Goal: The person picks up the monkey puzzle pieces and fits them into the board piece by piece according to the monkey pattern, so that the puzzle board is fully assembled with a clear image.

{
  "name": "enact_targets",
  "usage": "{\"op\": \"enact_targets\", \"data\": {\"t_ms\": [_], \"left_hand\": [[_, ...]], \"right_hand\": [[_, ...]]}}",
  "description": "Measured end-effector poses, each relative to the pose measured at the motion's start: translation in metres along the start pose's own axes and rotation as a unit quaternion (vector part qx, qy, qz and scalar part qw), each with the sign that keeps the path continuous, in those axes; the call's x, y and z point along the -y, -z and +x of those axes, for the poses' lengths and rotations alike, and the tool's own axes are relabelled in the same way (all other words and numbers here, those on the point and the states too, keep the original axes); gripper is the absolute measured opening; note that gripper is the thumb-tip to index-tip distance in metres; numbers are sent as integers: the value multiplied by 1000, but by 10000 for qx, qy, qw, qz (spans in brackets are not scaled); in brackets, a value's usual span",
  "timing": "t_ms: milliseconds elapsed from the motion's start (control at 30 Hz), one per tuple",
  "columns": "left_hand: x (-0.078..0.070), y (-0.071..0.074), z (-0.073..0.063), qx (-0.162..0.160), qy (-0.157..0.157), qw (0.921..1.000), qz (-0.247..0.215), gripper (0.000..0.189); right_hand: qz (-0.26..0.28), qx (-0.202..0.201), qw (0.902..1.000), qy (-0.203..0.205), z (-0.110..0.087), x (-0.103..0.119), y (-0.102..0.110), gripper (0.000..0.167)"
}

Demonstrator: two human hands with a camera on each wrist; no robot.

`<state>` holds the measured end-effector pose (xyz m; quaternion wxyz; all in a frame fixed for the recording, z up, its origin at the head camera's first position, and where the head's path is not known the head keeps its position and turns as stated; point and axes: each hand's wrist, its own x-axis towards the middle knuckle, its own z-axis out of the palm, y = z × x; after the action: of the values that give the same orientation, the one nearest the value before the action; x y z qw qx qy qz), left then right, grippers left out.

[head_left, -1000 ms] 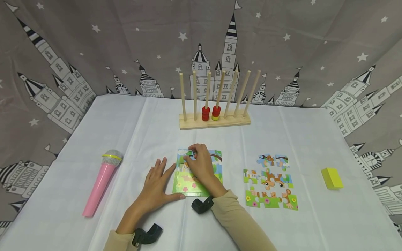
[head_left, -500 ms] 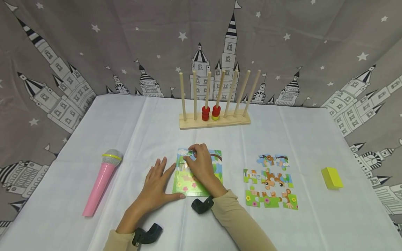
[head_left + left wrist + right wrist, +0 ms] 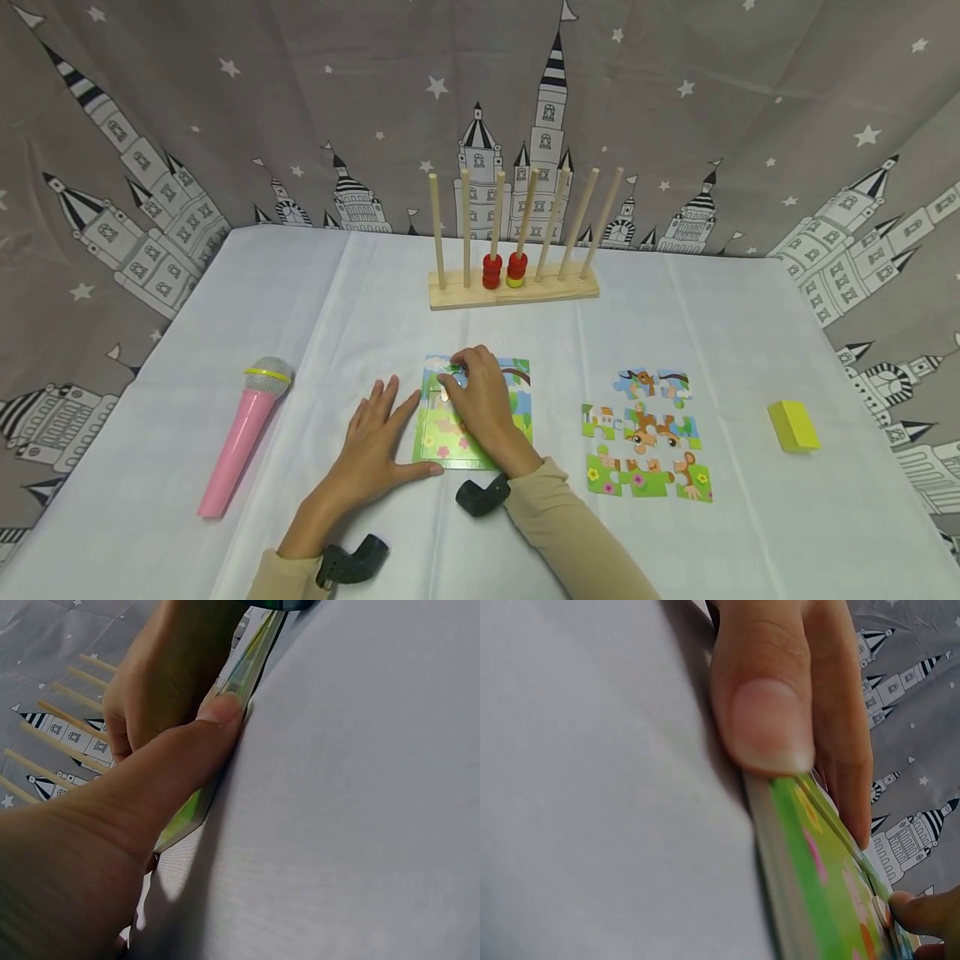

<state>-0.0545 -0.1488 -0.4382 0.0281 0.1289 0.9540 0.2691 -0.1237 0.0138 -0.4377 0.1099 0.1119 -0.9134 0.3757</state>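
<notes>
A square puzzle board [image 3: 442, 437] with a green, flowered picture lies on the table before me. My right hand [image 3: 483, 400] is over its upper left part, thumb and fingers pinching a small puzzle piece [image 3: 883, 909] against the board; the hand hides much of the piece. My left hand [image 3: 378, 454] lies flat with spread fingers along the board's left side. Its thumb touches the near edge, as the left wrist view shows with the thumb [image 3: 184, 754] on the board's rim.
Several loose puzzle pieces [image 3: 648, 479] with an animal picture lie right of the board. A yellow block [image 3: 793, 427] is farther right. To the left lies a pink toy microphone [image 3: 243, 442]. Behind stands a wooden peg rack [image 3: 465, 298] with red and yellow beads [image 3: 516, 267].
My right hand has barely shifted, its fingers changing position slightly at the same spot on the board. The left hand stays still.
</notes>
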Motion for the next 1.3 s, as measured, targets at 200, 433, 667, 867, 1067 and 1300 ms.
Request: {"op": "enact_targets", "data": {"t_ms": [200,433,667,867,1067,1300], "left_hand": [[0,0,0,25,45,10000,-11,97],[-1,0,-1,19,32,10000,-13,96],[-1,0,0,-29,-6,10000,83,97],[-1,0,-1,-15,10,10000,84,97],[1,-1,0,-29,-33,10000,86,97],[1,-1,0,24,-27,10000,30,98]], "right_hand": [[-307,-81,9995,84,-2,-1,-1,22],[-373,-151,9991,111,-3,0,-3,23],[-207,-103,9997,-33,-2,-2,-3,30],[-213,-116,9997,-52,1,-3,-6,29],[-170,-48,9998,-78,1,-3,-6,27],[343,444,9983,-140,5,-5,6,21]]}}
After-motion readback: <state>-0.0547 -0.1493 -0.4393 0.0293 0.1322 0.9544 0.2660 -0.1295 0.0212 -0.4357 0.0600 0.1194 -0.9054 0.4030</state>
